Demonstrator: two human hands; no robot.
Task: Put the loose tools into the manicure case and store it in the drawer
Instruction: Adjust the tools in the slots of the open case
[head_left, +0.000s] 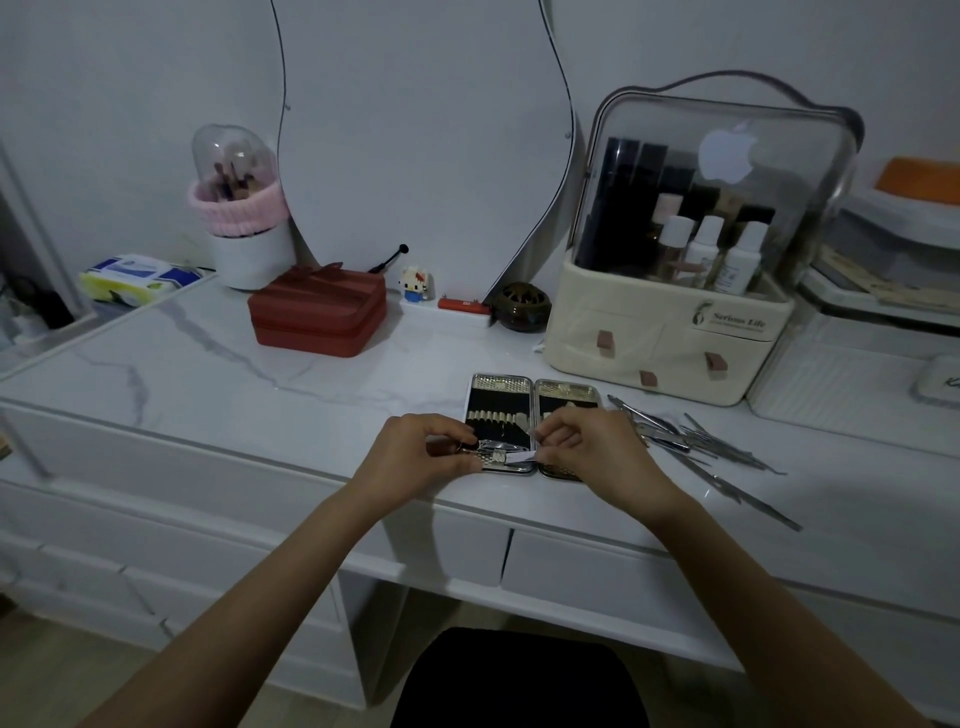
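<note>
Manicure case (535, 423) lies open at the surface's (208, 364) front edge. Left hand (421, 452) and right hand (587, 447), fingers curled, pinch a small metal tool (493, 453) over its left half. Advise seating it squarely under the loops. Loose tools (701, 441) lie at three o'clock; few slots appear filled.

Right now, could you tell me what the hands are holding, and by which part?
Both hands pinch a small metal tool over the open manicure case: left hand at its left end, right hand at its right tip.
</note>
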